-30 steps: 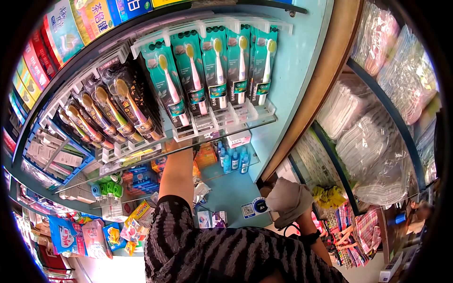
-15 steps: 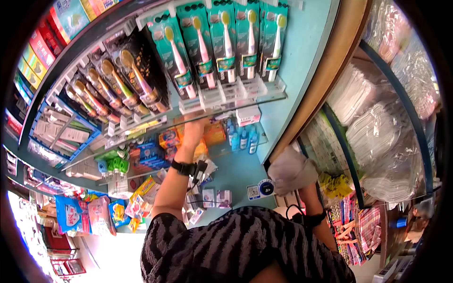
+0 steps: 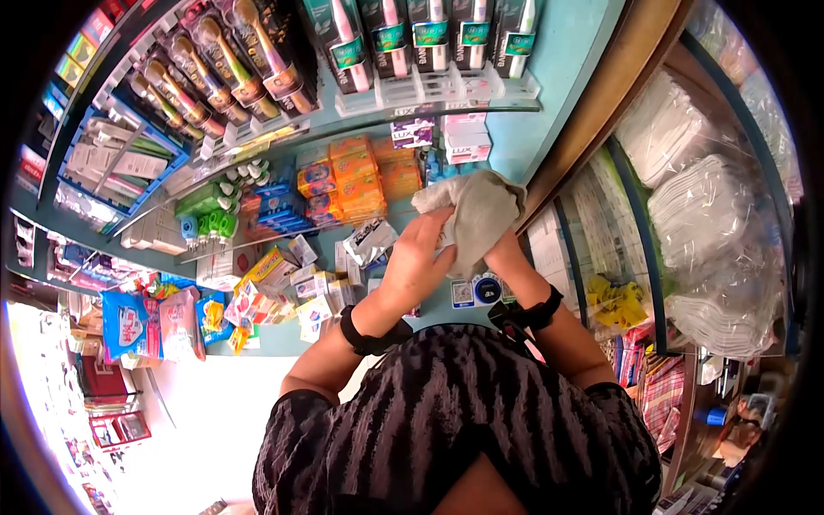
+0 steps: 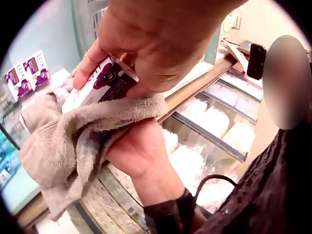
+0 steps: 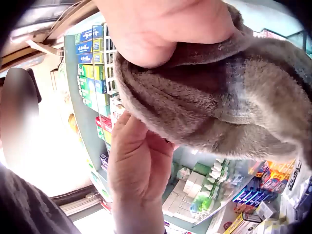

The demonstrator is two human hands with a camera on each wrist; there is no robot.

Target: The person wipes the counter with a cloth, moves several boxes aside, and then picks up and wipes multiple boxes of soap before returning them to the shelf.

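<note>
My left hand [image 3: 416, 264] meets a grey-beige cloth [image 3: 485, 215] in front of the shelves. In the left wrist view, my left hand [image 4: 156, 44] pinches a purple and white box [image 4: 109, 85] between thumb and fingers, against the folded cloth [image 4: 53, 146]. My right hand [image 4: 141, 148] is below, holding the cloth from underneath, its fingers hidden in the folds. The right wrist view has my right hand [image 5: 165, 29] at the top of the cloth [image 5: 195, 107], and my left hand [image 5: 139, 168] below its edge.
Orange packs [image 3: 352, 180] and LUX boxes [image 3: 466, 142] stand under the glass shelf edge [image 3: 343, 124]. Toothbrush packs [image 3: 432, 34] hang above. Loose small boxes [image 3: 318, 287] lie on the lower counter. Bagged white goods [image 3: 699, 206] fill the right-hand shelves.
My left hand has come back from under the glass shelf to the cloth. My right hand has lifted the cloth up and leftward. The head view has tilted lower.
</note>
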